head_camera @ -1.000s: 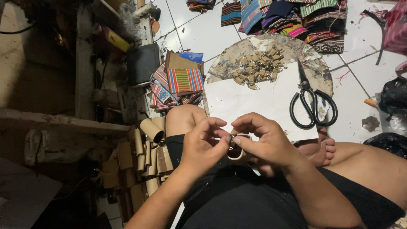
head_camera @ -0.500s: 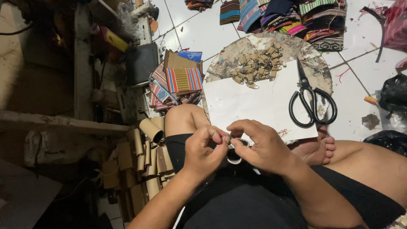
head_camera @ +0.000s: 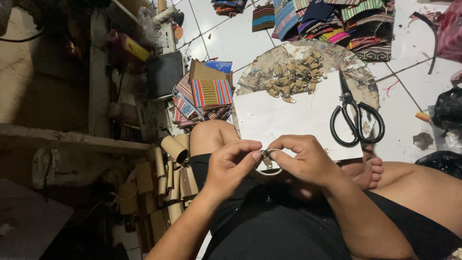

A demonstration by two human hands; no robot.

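Observation:
Both hands meet over my lap. My left hand (head_camera: 233, 166) and my right hand (head_camera: 304, 160) pinch a small metal clasp with a key ring (head_camera: 266, 159) between their fingertips. The ring hangs below the fingers. Just beyond the hands a white sheet (head_camera: 288, 118) lies on a round paint-stained board (head_camera: 308, 55). On the board sit a pile of several small tan pieces with metal clasps (head_camera: 296, 77) and black scissors (head_camera: 353, 115).
Striped woven fabric pieces (head_camera: 204, 96) are stacked to the left of the board, more striped fabrics (head_camera: 332, 21) lie at the far side on white floor tiles. Cardboard tubes (head_camera: 168, 168) lie by my left knee. A black bag (head_camera: 447, 108) sits at the right.
The hands have stayed together over the lap, working the clasp and ring with small finger movements. Nothing else has moved.

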